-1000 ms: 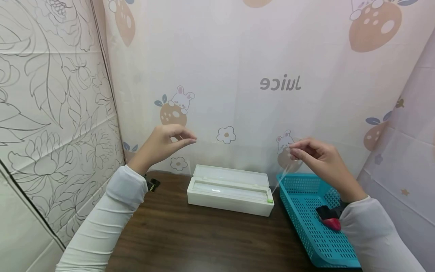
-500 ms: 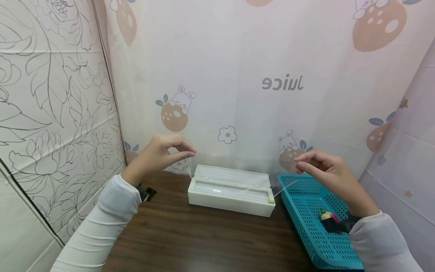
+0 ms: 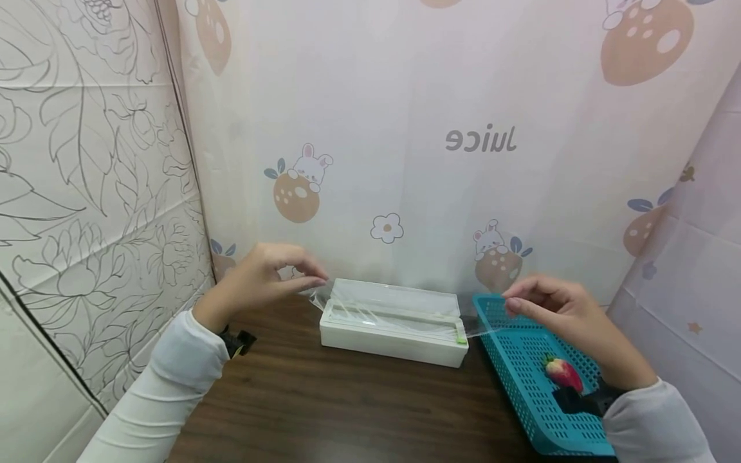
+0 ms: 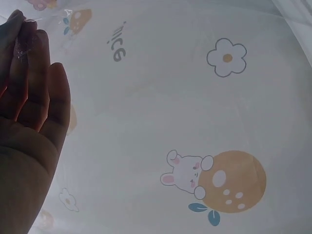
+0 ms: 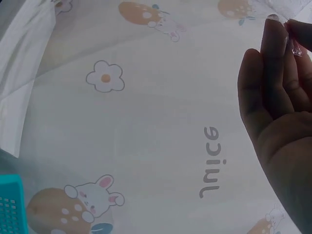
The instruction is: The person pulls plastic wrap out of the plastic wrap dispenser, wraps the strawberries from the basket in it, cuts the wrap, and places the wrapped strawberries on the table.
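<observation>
A sheet of clear plastic wrap (image 3: 483, 330) stretches between my two hands, over and in front of a white plastic-wrap dispenser (image 3: 388, 346). The dispenser's lid (image 3: 399, 294) is raised at the back, and a small green piece (image 3: 461, 339) sits at its front right corner. My left hand (image 3: 263, 276) pinches the left corner of the wrap between thumb and fingertips. On the other side my right hand (image 3: 558, 315) pinches the right corner. Crumpled film shows at the fingertips of the left hand (image 4: 36, 92) and the right hand (image 5: 282, 92) in the wrist views.
A turquoise perforated basket (image 3: 529, 379) stands on the right of the dark wooden table (image 3: 347, 405). Inside it lies a red and pale-yellow item with a green top (image 3: 564, 374), below my right wrist. A printed curtain (image 3: 370, 128) hangs close behind the dispenser.
Both hands have come down toward the dispenser, still pinching the wrap. The left has also drifted left and the right slightly right. The film now lies lower, across the dispenser.
</observation>
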A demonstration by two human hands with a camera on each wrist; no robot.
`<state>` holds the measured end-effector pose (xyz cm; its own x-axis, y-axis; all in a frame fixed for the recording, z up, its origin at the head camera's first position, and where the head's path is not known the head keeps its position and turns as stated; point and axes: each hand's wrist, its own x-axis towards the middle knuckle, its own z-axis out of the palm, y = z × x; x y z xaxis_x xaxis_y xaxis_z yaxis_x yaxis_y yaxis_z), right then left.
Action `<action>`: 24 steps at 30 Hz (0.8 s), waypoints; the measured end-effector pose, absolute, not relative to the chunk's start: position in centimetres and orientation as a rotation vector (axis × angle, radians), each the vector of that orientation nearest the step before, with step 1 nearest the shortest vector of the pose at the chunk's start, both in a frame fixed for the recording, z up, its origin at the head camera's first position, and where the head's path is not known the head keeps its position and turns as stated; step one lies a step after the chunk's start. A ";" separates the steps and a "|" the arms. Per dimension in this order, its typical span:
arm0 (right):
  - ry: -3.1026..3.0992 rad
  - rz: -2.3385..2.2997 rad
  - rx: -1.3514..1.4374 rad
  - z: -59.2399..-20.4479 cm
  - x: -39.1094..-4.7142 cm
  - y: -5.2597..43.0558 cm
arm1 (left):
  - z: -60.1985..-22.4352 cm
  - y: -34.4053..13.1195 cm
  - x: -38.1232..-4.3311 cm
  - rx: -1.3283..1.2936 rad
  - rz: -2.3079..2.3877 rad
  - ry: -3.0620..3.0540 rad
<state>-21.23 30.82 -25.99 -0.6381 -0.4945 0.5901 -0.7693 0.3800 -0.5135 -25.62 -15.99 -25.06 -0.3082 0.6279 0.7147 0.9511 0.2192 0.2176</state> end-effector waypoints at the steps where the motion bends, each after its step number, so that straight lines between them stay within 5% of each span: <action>1: -2.309 1.136 1.121 -26.2 -21.1 30.9 | -25.3 -16.0 -25.5 -1.458 -0.897 -2.024; 24: -2.464 1.355 1.237 -31.1 -19.8 31.0 | -31.7 -16.7 -23.1 -1.516 -1.089 -2.176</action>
